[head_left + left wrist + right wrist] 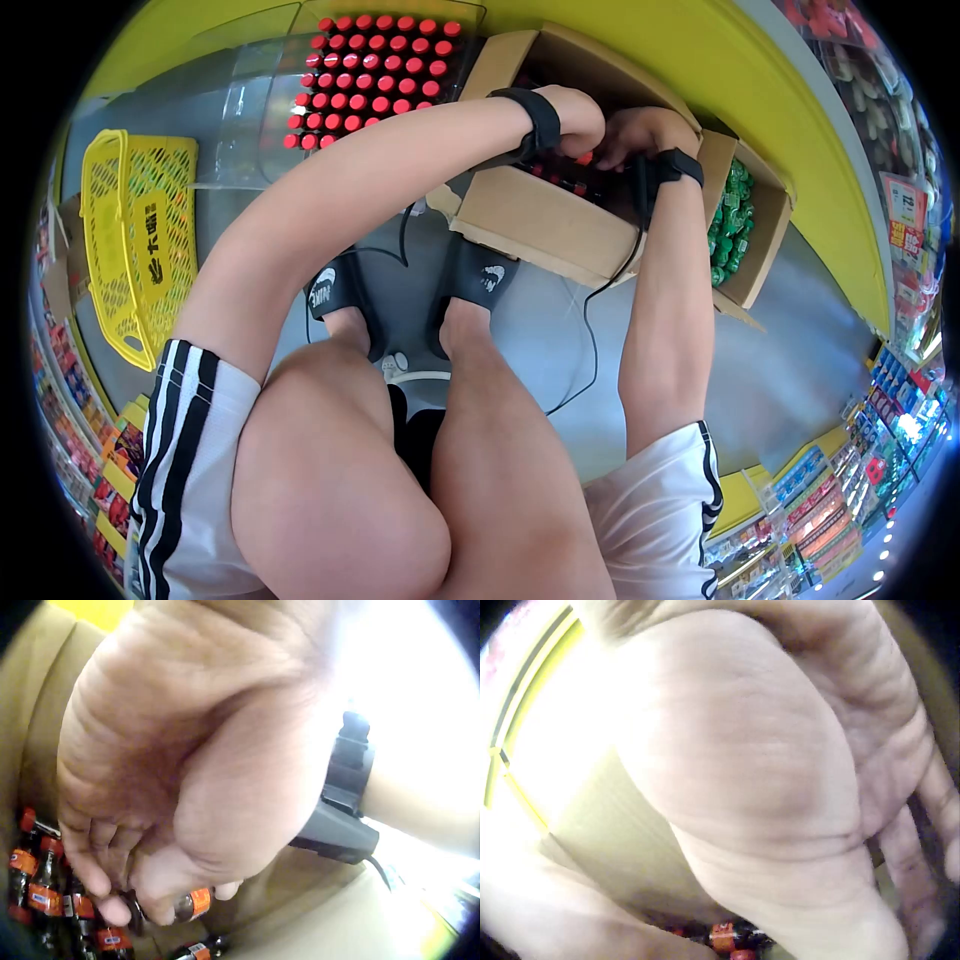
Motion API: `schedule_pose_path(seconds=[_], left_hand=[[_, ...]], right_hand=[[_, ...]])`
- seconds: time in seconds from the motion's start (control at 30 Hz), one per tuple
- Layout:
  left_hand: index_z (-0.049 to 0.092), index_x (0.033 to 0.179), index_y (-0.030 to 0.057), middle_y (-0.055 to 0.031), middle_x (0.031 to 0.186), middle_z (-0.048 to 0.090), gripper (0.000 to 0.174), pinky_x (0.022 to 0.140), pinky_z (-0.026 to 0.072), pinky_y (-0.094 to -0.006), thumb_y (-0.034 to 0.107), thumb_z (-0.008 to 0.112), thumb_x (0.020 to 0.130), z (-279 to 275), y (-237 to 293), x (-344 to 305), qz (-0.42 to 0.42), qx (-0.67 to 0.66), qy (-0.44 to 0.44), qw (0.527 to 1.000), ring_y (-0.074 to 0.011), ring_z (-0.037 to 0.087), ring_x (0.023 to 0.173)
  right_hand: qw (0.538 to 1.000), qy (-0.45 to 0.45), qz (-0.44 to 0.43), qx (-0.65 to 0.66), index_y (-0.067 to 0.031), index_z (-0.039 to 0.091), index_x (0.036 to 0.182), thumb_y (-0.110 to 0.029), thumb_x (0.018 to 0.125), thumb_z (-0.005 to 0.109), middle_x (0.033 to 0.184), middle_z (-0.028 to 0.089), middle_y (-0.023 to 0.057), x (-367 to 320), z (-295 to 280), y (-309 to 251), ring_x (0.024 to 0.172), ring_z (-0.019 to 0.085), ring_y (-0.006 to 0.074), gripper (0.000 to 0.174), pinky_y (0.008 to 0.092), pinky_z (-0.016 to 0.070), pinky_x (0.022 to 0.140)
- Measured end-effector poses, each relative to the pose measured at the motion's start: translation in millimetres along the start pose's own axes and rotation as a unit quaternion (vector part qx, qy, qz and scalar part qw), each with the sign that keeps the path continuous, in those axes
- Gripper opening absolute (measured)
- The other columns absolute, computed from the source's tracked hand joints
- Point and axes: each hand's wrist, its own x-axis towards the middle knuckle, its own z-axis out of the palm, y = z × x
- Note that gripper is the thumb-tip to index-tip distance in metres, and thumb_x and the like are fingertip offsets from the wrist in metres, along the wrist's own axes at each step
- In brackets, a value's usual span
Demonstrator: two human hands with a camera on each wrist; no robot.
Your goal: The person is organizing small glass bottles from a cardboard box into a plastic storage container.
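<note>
Inside the cardboard box (545,222), both hands are close together over small dark bottles with red caps. My left hand (570,118) curls down; in the left wrist view the thumb and fingers of this hand (187,765) pinch a small bottle with an orange label (199,901). My right hand (650,130) reaches in from the right, and in the right wrist view the hand (780,765) has its thumb apart from its loosely bent fingers, nothing visible between them. A fingertip (228,889) shows at the pinched bottle's far end. More bottles (45,889) stand below.
Rows of red-capped bottles (370,62) fill a clear container at the upper left. A yellow basket (180,200) stands on the floor at left. Green packages (733,220) lie in a compartment right of the box. A black cable (596,350) hangs by the right wrist.
</note>
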Motion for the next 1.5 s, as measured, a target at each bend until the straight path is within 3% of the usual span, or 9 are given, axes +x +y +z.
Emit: schedule_pose_path(seconds=[0.1, 0.23, 0.4, 0.5, 0.77, 0.97, 1.07, 1.13, 1.5], left_hand=[[0.080, 0.130, 0.0085, -0.0201, 0.133, 0.077, 0.038, 0.093, 0.0625, -0.0517, 0.005, 0.068, 0.093, 12, -2, -16, 0.027, -0.006, 0.075, 0.997, -0.0411, 0.076, 0.118], [0.081, 0.116, 0.0011, -0.0248, 0.123, 0.077, 0.030, 0.092, 0.0637, -0.0518, 0.001, 0.069, 0.089, 34, -8, -54, 0.062, -0.084, 0.215, 0.971, -0.0448, 0.077, 0.114], [0.074, 0.110, -0.0103, -0.0279, 0.112, 0.072, 0.027, 0.097, 0.0582, -0.0482, -0.003, 0.068, 0.084, 72, -27, -86, 0.126, -0.056, 0.408, 0.902, -0.0409, 0.069, 0.109], [0.061, 0.117, -0.0100, -0.0238, 0.122, 0.063, 0.029, 0.099, 0.0535, -0.0473, -0.008, 0.064, 0.088, 75, -28, -113, 0.110, -0.112, 0.389, 0.908, -0.0412, 0.062, 0.119], [0.062, 0.120, -0.0033, -0.0174, 0.117, 0.061, 0.025, 0.095, 0.0531, -0.0477, 0.003, 0.072, 0.099, 104, -46, -164, 0.099, -0.185, 0.472, 0.856, -0.0380, 0.062, 0.113], [0.064, 0.123, 0.0002, -0.0139, 0.114, 0.064, 0.033, 0.093, 0.0541, -0.0459, 0.008, 0.079, 0.094, 129, -68, -187, 0.095, -0.192, 0.512, 0.832, -0.0348, 0.062, 0.108], [0.064, 0.109, -0.0022, -0.0130, 0.107, 0.065, 0.026, 0.089, 0.0551, -0.0454, 0.005, 0.080, 0.090, 141, -82, -199, 0.087, -0.172, 0.537, 0.821, -0.0328, 0.062, 0.105], [0.069, 0.117, 0.0018, -0.0111, 0.106, 0.066, 0.034, 0.087, 0.0559, -0.0450, 0.008, 0.083, 0.088, 149, -92, -206, 0.068, -0.207, 0.542, 0.811, -0.0328, 0.064, 0.103], [0.067, 0.117, 0.0023, -0.0142, 0.103, 0.070, 0.031, 0.082, 0.0597, -0.0441, 0.004, 0.078, 0.089, 203, -146, -237, -0.024, -0.280, 0.571, 0.771, -0.0341, 0.071, 0.094]], right_hand=[[0.999, 0.016, -0.034, 0.020, -0.0152, 0.079, 0.134, -0.010, 0.088, 0.089, 0.120, 0.081, 0.0040, -10, 0, 5, 0.107, 0.074, 0.0195, 0.047, 0.0394, 0.0588, 0.091], [0.993, 0.084, -0.063, 0.045, -0.0097, 0.075, 0.126, 0.001, 0.087, 0.078, 0.109, 0.081, 0.0010, -57, 13, -12, 0.094, 0.073, 0.0148, 0.041, 0.0338, 0.0561, 0.076], [0.969, 0.168, -0.158, 0.093, -0.0049, 0.076, 0.122, 0.002, 0.093, 0.081, 0.103, 0.077, 0.0028, -87, 39, -19, 0.089, 0.071, 0.0150, 0.030, 0.0331, 0.0554, 0.078], [0.948, 0.243, -0.186, 0.091, -0.0037, 0.077, 0.118, 0.000, 0.092, 0.083, 0.098, 0.075, 0.0033, -110, 53, -39, 0.085, 0.068, 0.0151, 0.027, 0.0331, 0.0550, 0.078], [0.857, 0.417, -0.292, 0.080, -0.0037, 0.076, 0.116, -0.003, 0.090, 0.085, 0.087, 0.068, 0.0064, -149, 97, -91, 0.077, 0.062, 0.0152, 0.028, 0.0338, 0.0533, 0.074], [0.845, 0.437, -0.300, 0.068, -0.0023, 0.077, 0.120, 0.002, 0.088, 0.083, 0.100, 0.071, 0.0054, -156, 122, -130, 0.083, 0.065, 0.0144, 0.033, 0.0301, 0.0539, 0.078], [0.808, 0.472, -0.347, 0.066, -0.0023, 0.076, 0.120, 0.004, 0.087, 0.084, 0.102, 0.073, 0.0067, -148, 132, -156, 0.086, 0.069, 0.0143, 0.034, 0.0310, 0.0558, 0.079], [0.796, 0.474, -0.375, 0.041, -0.0038, 0.076, 0.117, -0.001, 0.090, 0.084, 0.103, 0.070, 0.0104, -144, 136, -175, 0.083, 0.071, 0.0239, 0.029, 0.0362, 0.0576, 0.075], [0.786, 0.455, -0.390, -0.152, -0.0105, 0.077, 0.108, -0.020, 0.088, 0.086, 0.098, 0.072, 0.0073, -111, 151, -277, 0.084, 0.071, 0.0327, 0.023, 0.0443, 0.0580, 0.071]])
